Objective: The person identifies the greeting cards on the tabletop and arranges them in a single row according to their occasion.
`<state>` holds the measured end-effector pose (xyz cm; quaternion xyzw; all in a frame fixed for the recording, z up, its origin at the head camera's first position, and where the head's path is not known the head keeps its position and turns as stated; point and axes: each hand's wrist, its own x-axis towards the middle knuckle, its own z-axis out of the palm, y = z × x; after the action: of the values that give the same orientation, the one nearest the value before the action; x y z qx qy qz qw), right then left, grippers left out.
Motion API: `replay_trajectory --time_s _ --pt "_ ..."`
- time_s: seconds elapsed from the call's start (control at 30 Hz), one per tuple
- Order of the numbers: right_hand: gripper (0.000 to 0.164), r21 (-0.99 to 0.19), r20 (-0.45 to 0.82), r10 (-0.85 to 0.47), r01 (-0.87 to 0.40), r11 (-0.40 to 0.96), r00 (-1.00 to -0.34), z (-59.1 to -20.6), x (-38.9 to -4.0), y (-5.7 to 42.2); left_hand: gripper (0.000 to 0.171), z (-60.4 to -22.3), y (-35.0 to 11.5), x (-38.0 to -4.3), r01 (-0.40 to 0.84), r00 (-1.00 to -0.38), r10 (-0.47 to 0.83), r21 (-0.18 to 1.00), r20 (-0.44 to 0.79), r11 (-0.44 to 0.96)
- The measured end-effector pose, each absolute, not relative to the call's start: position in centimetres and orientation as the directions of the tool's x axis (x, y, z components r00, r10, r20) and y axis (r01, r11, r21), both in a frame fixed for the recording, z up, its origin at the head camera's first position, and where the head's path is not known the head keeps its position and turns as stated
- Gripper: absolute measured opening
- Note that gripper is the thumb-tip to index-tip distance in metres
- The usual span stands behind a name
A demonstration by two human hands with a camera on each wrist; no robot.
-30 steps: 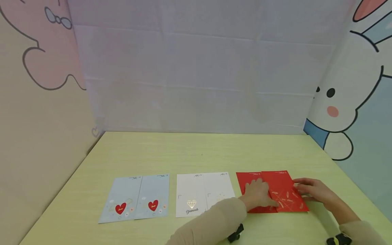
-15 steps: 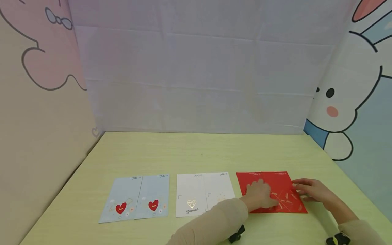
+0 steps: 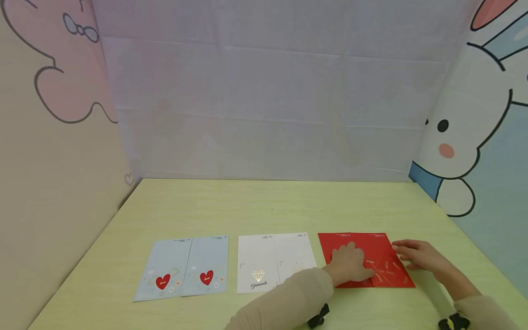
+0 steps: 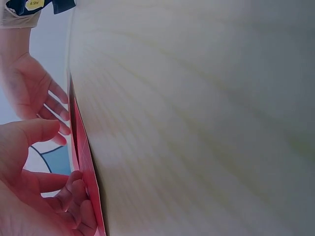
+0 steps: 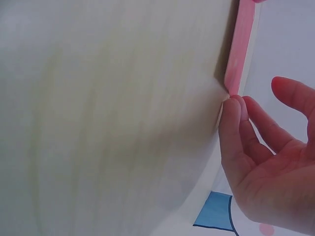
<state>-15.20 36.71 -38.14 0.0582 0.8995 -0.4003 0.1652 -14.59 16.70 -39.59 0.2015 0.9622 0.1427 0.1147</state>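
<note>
Two red cards lie side by side at the right of the table, the right red card [image 3: 381, 250] printed with pale gold marks. My left hand [image 3: 346, 263] rests on them, fingertips pressing near where they meet and covering much of the left red card [image 3: 327, 240]. At the outer edge of the right card is my right hand [image 3: 422, 256], its fingers extended. From the right wrist view, its fingertips [image 5: 231, 103] touch the card's edge close to the tabletop, thumb held apart. In the left wrist view the red card [image 4: 88, 172] shows edge-on beneath my fingers.
Two white cards [image 3: 257, 252] lie in the middle, one with a gold diamond, partly hidden by my left sleeve [image 3: 288, 298]. Two light blue cards [image 3: 169, 256] with red hearts lie further left. A pale sheet [image 3: 264, 114] stands behind the table [image 3: 272, 201].
The right red card has shifted slightly left and nearer to me, its top edge now level with the left card's. Both hands have barely moved.
</note>
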Motion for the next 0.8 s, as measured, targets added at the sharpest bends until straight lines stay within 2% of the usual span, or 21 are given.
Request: replay_trajectory --time_s 0.8 --pt "0.062 -0.729 -0.344 -0.013 0.258 0.634 -0.939 -38.16 -15.55 36.36 0.037 -39.91 16.28 -14.89 0.363 -0.886 0.438 0.360 -0.153 0.860"
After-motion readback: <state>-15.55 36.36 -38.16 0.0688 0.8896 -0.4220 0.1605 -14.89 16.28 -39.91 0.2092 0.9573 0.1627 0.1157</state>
